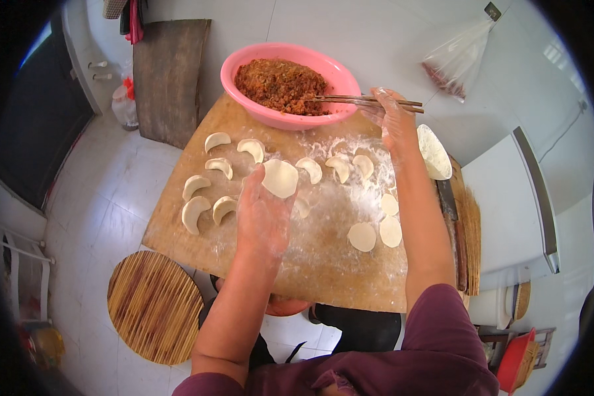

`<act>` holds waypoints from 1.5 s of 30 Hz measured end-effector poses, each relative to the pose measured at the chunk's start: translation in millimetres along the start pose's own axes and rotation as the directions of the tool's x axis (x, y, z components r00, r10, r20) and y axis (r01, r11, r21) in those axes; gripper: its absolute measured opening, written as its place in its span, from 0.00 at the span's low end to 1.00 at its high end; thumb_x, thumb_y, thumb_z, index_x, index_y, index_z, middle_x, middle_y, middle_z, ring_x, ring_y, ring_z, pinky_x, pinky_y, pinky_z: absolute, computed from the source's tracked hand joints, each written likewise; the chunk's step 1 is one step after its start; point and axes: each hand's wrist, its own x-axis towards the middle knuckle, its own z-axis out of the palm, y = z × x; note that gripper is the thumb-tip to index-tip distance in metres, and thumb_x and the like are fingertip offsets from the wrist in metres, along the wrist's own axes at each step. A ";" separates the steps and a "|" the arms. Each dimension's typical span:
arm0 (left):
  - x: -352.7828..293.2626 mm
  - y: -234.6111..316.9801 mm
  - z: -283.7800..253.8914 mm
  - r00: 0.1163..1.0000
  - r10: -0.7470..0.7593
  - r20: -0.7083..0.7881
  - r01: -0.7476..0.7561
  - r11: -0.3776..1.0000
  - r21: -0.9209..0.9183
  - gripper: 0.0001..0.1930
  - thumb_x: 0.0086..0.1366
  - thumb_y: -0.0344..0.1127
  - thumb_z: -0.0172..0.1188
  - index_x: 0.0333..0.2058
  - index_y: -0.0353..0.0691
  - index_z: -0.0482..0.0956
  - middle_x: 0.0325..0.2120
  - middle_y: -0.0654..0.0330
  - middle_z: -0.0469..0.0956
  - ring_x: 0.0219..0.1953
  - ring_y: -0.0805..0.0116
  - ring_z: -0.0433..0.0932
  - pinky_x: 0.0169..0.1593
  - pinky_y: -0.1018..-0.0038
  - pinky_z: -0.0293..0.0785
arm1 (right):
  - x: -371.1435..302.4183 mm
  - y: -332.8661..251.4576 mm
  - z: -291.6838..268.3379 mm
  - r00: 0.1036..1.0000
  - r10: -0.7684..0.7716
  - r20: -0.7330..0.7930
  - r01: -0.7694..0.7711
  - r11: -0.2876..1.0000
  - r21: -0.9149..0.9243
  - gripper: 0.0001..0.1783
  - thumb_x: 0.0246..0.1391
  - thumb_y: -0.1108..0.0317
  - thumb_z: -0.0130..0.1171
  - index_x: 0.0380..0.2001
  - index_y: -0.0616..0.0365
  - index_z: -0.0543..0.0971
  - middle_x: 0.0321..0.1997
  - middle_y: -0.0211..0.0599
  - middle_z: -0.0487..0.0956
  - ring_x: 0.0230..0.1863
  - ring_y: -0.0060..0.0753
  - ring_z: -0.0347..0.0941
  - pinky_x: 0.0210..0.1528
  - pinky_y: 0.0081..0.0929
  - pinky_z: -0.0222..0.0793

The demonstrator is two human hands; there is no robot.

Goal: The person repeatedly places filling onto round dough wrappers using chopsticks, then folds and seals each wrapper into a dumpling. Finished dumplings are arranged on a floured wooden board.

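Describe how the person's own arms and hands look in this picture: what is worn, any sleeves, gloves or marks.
Both forearms are bare. Dark maroon sleeves are pushed up above the elbows. The left hand and the right hand wear no gloves; both look dusted with white flour. No rings, watch or bracelets can be made out.

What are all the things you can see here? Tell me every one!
Wooden board: one, tan, floured, centre.
Bowl: one, pink, back edge of the board, holding brown filling.
Folded dumplings: about ten, pale, across the board's left and middle.
Flat wrappers: about three, round, white, right side of the board.
Woven mat: one, round, straw-coloured, lower left.
Plastic bag: one, clear, hanging upper right.
Red tub: one, lower right.
Left hand: holds a round wrapper.
Right hand: holds chopsticks reaching into the filling.
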 end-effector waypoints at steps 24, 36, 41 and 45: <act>-8.3 -11.7 10.1 0.993 -0.089 -0.079 0.095 0.993 0.074 0.20 0.73 0.44 0.50 0.57 0.40 0.68 0.54 0.59 0.74 0.57 0.61 0.72 0.63 0.59 0.63 | -5.6 38.8 0.4 0.993 0.087 -0.078 -0.067 0.972 0.223 0.15 0.63 0.69 0.60 0.50 0.63 0.73 0.43 0.42 0.81 0.40 0.33 0.81 0.44 0.31 0.81; -2.7 0.2 8.2 1.000 -0.018 -0.013 0.018 0.998 -0.065 0.28 0.76 0.55 0.39 0.59 0.34 0.66 0.56 0.54 0.73 0.59 0.57 0.71 0.65 0.58 0.63 | -37.7 13.1 1.8 0.998 0.016 -0.065 0.001 0.970 0.243 0.15 0.63 0.67 0.61 0.48 0.64 0.75 0.43 0.46 0.82 0.44 0.40 0.82 0.48 0.36 0.80; -2.2 6.1 13.5 1.000 -0.001 -0.014 -0.001 0.991 -0.136 0.32 0.76 0.58 0.39 0.59 0.32 0.66 0.57 0.52 0.73 0.59 0.56 0.71 0.65 0.58 0.64 | -106.3 -4.8 0.3 0.997 0.014 0.078 -0.026 0.988 0.152 0.13 0.65 0.66 0.57 0.48 0.64 0.75 0.44 0.48 0.82 0.44 0.40 0.82 0.47 0.37 0.80; -4.5 9.0 16.9 1.000 0.020 0.010 -0.018 0.984 -0.179 0.35 0.74 0.61 0.40 0.60 0.31 0.65 0.58 0.52 0.72 0.60 0.56 0.71 0.66 0.58 0.64 | -154.6 -11.9 10.4 0.985 -0.071 0.157 0.073 0.997 -0.003 0.11 0.65 0.69 0.58 0.46 0.64 0.77 0.45 0.48 0.82 0.45 0.42 0.81 0.50 0.38 0.79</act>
